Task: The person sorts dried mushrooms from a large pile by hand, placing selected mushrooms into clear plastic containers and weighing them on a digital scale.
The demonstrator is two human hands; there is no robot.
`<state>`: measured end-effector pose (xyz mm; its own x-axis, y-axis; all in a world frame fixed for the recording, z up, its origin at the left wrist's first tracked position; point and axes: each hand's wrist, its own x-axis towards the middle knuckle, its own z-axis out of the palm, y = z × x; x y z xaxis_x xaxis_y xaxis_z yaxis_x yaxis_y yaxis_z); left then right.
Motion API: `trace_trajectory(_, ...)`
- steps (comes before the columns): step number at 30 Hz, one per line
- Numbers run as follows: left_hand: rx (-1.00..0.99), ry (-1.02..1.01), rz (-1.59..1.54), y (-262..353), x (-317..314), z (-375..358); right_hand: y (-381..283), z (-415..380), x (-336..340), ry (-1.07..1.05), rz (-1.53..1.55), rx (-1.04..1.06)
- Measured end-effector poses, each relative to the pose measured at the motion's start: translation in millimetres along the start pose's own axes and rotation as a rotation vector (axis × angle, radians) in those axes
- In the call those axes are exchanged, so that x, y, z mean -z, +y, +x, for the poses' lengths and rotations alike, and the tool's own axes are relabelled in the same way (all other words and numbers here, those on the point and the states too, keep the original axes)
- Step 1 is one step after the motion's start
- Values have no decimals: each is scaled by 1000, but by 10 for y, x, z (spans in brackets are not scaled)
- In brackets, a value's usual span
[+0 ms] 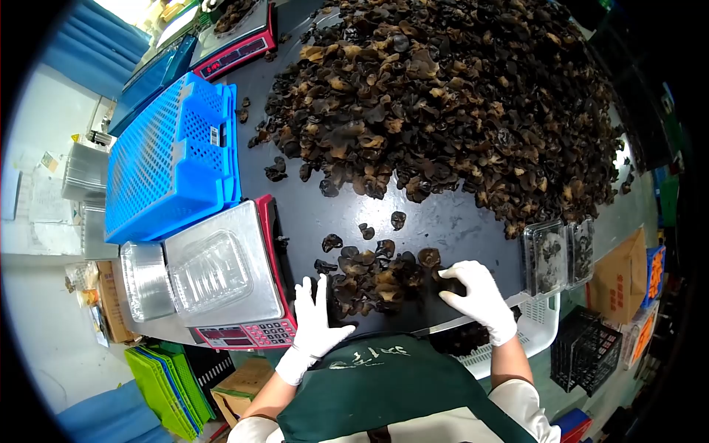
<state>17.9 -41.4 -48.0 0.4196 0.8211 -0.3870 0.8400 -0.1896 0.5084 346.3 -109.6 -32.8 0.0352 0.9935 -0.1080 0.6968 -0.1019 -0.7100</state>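
A small heap of wood ear mushrooms (377,284) lies on the dark tabletop in front of me, with a few loose pieces just beyond it. My left hand (316,328), in a white glove, is at the heap's left side, its fingers spread and holding nothing. On the other side is my right hand (478,299), also gloved in white, with thumb and forefinger apart beside the heap's edge; nothing shows in its grip. Left of my left hand stands a red-edged digital scale (247,334), and a clear plastic container (214,273) rests on its metal plate.
A large pile of wood ear mushrooms (443,103) covers the far table. Blue plastic crates (166,162) and stacked clear containers (145,280) stand left. Clear boxes (545,258) sit at the right edge, above a white basket (543,325). Another scale (235,55) stands farther back.
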Motion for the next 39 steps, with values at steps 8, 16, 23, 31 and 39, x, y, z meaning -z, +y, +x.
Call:
trace_trajectory(8,60,1,-50,-59,-129,-46,-297,288,-497,119,0,216)
trace_trajectory(16,-102,127,-390,2,-227,37,-354,417,-874,116,-129,277)
trace_trajectory(23,20,98,-482,278,495,-110,-273,419,-748,84,16,217)
trace_trajectory(31,-51,635,353,-323,1075,-263,-236,383,-662,169,83,200)
trace_trajectory(39,-28,560,397,-624,928,1,-103,348,-563,164,12,187)
